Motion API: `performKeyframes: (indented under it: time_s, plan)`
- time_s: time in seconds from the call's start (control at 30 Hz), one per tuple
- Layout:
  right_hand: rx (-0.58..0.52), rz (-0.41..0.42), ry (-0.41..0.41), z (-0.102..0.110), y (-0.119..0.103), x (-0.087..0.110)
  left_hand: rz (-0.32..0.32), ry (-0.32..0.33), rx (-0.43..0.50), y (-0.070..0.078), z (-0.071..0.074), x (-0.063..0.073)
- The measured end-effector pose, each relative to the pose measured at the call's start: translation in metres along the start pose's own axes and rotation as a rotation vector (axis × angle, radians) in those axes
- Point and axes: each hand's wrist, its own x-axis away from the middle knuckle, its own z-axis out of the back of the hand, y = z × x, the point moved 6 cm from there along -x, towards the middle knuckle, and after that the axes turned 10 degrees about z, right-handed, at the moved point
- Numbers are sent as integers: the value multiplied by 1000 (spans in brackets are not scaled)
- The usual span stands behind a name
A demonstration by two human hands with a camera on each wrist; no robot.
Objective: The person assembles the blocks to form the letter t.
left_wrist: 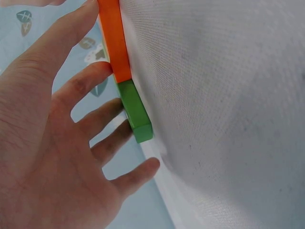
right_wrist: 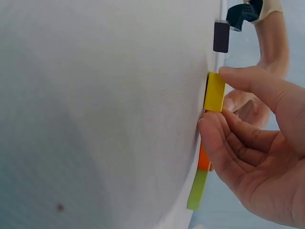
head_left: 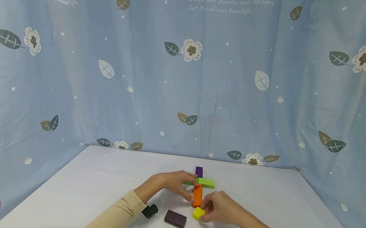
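My right hand pinches a yellow block between thumb and fingertips, at the near end of an orange block. The left hand rests its thumb and index fingertips along the orange block, its other fingers spread beside a green block. Beyond the orange block, a lime-green block lies to the right and the green one to the left, partly covered by fingers. A purple block stands farthest back. In the right wrist view, the yellow block lines up with the orange one.
A dark brown block lies apart on the white tabletop, near the left forearm. A black device is at the left wrist. Blue patterned cloth hangs behind the table and along both sides.
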Motion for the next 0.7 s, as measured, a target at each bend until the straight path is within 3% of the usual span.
performKeyframes:
  time_s: [0.7]
  plan:
    - [26,-51,26,-2,2,-2,-4,-13,-9,1,1,0]
